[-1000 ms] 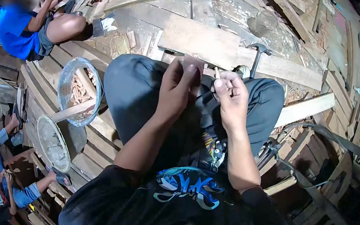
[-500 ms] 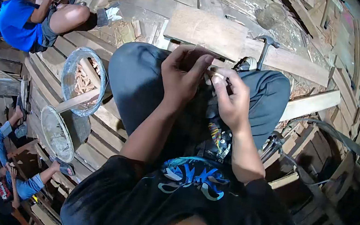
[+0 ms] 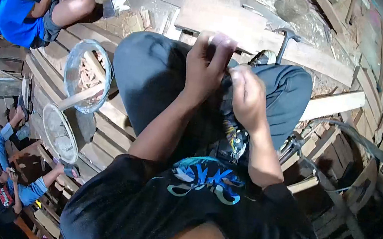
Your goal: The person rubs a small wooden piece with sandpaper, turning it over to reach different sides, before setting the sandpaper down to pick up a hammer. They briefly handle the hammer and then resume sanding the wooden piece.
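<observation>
My left hand (image 3: 207, 65) is raised above my lap, fingers curled in and thumb pressed against them. Close beside it, my right hand (image 3: 248, 97) is closed too, with thumb and forefinger pinched toward the left fingertips. Whatever small thing lies between the fingers is hidden and blurred now. Just beyond the hands, a wide wooden board (image 3: 221, 21) lies flat on the floor. A claw hammer (image 3: 282, 50) rests to its right, its head pointing away from me.
On the left stands a clear plastic bucket (image 3: 69, 95) holding small wood pieces, with a round pale lid (image 3: 60, 132) beside it. A cable (image 3: 352, 136) curves along the right. Two people sit at left, one in a blue shirt (image 3: 16, 19). Planks and offcuts surround me.
Both hands have shifted slightly, the left turning to bring its fingertips up. A small pale piece that showed at the right fingertips is now hidden. The view has tilted slightly.
</observation>
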`<state>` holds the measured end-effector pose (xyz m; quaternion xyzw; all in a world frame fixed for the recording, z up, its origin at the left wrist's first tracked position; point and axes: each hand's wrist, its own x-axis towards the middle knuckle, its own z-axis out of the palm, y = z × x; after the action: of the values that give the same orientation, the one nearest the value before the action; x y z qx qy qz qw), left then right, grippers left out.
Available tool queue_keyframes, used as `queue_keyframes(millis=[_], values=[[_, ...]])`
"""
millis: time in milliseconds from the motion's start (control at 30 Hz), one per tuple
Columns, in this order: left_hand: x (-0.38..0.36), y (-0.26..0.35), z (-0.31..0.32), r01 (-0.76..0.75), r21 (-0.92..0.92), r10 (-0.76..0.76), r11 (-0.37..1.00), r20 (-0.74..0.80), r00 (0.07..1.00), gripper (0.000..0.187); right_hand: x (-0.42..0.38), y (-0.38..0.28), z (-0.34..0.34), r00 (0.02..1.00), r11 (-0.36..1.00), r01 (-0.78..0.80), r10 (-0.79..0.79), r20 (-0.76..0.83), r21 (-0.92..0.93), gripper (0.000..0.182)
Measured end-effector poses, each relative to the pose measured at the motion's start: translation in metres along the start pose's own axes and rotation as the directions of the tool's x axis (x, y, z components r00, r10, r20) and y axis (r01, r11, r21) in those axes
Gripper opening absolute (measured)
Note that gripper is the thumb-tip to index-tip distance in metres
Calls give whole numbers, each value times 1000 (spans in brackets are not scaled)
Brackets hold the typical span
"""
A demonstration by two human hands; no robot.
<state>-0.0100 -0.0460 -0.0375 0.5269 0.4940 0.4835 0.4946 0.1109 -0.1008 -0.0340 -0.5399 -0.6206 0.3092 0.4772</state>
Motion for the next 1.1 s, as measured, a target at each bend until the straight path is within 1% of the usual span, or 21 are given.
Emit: queue_keyframes(millis=[33, 67, 100, 133, 200, 233, 267, 300, 333, 367, 400, 467, 533, 667, 700, 800, 833, 967, 1000, 1067, 1100], values=[[-4, -4, 4, -49, -67, 51, 997, 15, 999, 13, -3, -3, -1, 999, 999, -42, 42, -26, 7, 14], [-7, -7, 8, -130, 17, 130, 991, 11, 991, 16, -1, -4, -2, 996, 998, -67, 68, -57, 9, 15], [-6, -10, 9, -170, -10, 170, 985, 6, 985, 17, -4, -5, -2, 988, 988, -147, 146, -44, -34, 17], [-4, -12, 9, -209, -37, 209, 977, -1, 978, 18, -6, -3, -1, 994, 994, -107, 107, -23, -35, 17], [5, -7, 2, 35, -162, -36, 986, -6, 999, 19, -6, 0, 3, 1000, 999, -22, 23, 5, -43, 17], [10, -15, 1, -11, -106, 11, 994, 2, 1000, 20, -5, -4, 2, 997, 997, -73, 73, -12, -28, 17], [1, -11, -8, -81, 328, 33, 941, 147, 989, 19, -3, -8, 0, 992, 992, -124, 124, -27, -13, 16], [-6, -14, 1, -93, 132, 84, 987, 72, 994, 19, -5, 0, 2, 976, 978, -209, 208, -61, -19, 15], [-10, -21, 12, -122, -72, 121, 990, -13, 993, 20, -7, 0, 1, 985, 984, -174, 173, -25, -35, 16], [-7, -31, 7, -120, -58, 122, 991, 21, 992, 17, -9, -1, 0, 990, 989, -137, 138, 9, -51, 16], [2, -23, 7, -334, 36, 335, 942, -23, 942, 16, -10, -2, 0, 993, 993, -104, 107, 47, -64, 16], [11, -26, -5, 57, -74, -51, 996, 78, 996, 15, -11, 1, 4, 991, 991, -130, 130, 13, -11, 19], [-6, -9, 10, -222, -10, 221, 975, -49, 974, 15, -9, 6, 6, 977, 978, -207, 207, -54, 4, 19], [9, -33, -7, 81, -33, -79, 996, 51, 996, 15, -15, 3, 9, 989, 990, -138, 139, 43, -26, 17], [14, -22, -5, 37, 13, -37, 999, -11, 999, 16, -13, -1, 9, 976, 977, -213, 214, 47, -16, 17], [-12, 0, 18, -248, 103, 261, 963, -144, 954, 16, -9, 8, 9, 980, 982, -188, 188, -61, 1, 18], [-13, -4, 10, -108, 54, 112, 993, -63, 992, 16, -11, 4, 7, 975, 975, -224, 224, 9, -7, 21], [10, -18, -1, 106, 33, -106, 994, -1, 994, 16, -12, 3, 11, 973, 970, -231, 231, 2, -72, 18], [-1, -14, 6, -99, 49, 103, 994, -80, 991, 15, -12, 5, 10, 978, 976, -211, 211, -3, -62, 17], [-12, -25, 12, -150, 25, 151, 988, -83, 985, 14, -15, 11, 10, 985, 984, -174, 174, -16, -41, 16], [-7, -26, 10, -59, -15, 58, 998, -49, 997, 14, -16, 8, 10, 988, 987, -149, 150, 17, -65, 16]])
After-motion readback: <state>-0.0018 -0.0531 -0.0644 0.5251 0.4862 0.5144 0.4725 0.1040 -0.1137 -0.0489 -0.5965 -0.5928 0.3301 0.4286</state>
